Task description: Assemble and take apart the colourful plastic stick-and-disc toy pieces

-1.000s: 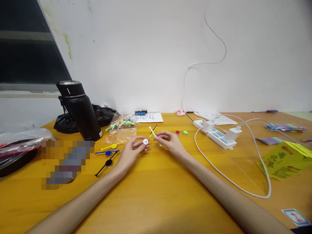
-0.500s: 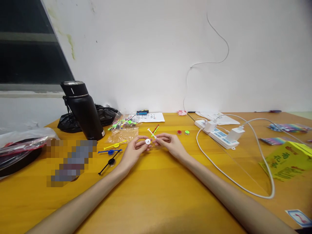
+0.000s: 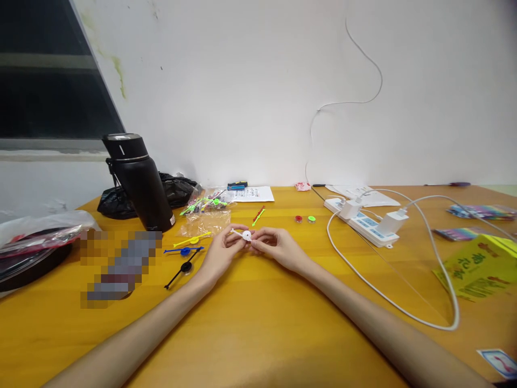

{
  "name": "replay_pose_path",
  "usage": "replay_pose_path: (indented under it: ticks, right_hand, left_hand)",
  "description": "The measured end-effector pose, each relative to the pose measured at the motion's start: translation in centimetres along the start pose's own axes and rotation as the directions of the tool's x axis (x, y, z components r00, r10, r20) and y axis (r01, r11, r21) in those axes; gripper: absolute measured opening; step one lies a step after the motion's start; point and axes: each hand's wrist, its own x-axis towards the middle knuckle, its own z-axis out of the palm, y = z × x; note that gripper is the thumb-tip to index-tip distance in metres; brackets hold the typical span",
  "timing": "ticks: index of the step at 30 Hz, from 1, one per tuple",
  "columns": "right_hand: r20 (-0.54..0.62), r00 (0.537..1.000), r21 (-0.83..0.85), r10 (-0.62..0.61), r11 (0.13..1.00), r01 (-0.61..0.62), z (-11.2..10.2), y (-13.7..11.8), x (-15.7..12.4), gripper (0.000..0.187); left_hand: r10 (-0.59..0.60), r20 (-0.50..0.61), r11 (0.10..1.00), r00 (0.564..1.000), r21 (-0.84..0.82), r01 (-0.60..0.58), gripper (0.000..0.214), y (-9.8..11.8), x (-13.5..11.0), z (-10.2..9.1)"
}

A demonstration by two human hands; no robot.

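Observation:
Over the middle of the table, my left hand (image 3: 222,253) is closed, its fingertips pinching a small white spinner (image 3: 246,235) made of a round disc and an arrow. The arrow lies across the disc, with its long end pointing left. From the other side, the closed fingertips of my right hand (image 3: 278,248) press at the disc's right edge. Fingers hide part of where the two pieces meet. Left of my left hand lie a yellow arrow spinner (image 3: 194,240), a blue one (image 3: 184,251) and a black one (image 3: 186,267). Beyond my hands are a red arrow (image 3: 260,210) and a green arrow (image 3: 257,219).
A red disc (image 3: 298,219) and a green disc (image 3: 311,219) lie beyond my right hand. Farther right is a power strip (image 3: 371,229) with looping white cables. A black bottle (image 3: 139,186) stands left, near a clear bag (image 3: 204,223). A yellow packet (image 3: 476,269) sits right.
The white arrow, held apart in my right hand before, is now on the disc and points left instead of up. My right hand has come closer to my left.

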Motion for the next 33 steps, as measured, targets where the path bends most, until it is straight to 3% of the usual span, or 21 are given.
replay_pose_path:
  ticks: [5, 14, 26, 33]
  right_hand:
    - [0.015, 0.999, -0.083, -0.037, 0.996, 0.038, 0.15, -0.56, -0.28, 0.030]
    - [-0.044, 0.994, -0.213, -0.099, 0.973, 0.087, -0.14, -0.58, -0.11, 0.030]
    - [-0.070, 0.984, -0.271, -0.162, 0.953, 0.138, -0.47, -0.40, 0.00, 0.023]
    - [-0.109, 0.988, -0.215, -0.107, 0.973, 0.082, -0.43, -0.51, -0.19, 0.027]
  left_hand:
    - [0.033, -0.027, 0.995, 0.999, 0.091, -0.030, 0.032, 0.49, -0.15, 0.05]
    - [0.030, -0.040, 0.995, 0.999, 0.101, -0.026, 0.031, 0.67, -0.21, 0.23]
    - [0.070, 0.003, 0.985, 0.998, 0.161, -0.069, 0.030, 0.86, -0.56, 0.57]
    - [0.047, 0.008, 0.985, 0.999, 0.167, -0.047, 0.035, 0.88, -0.54, 0.46]
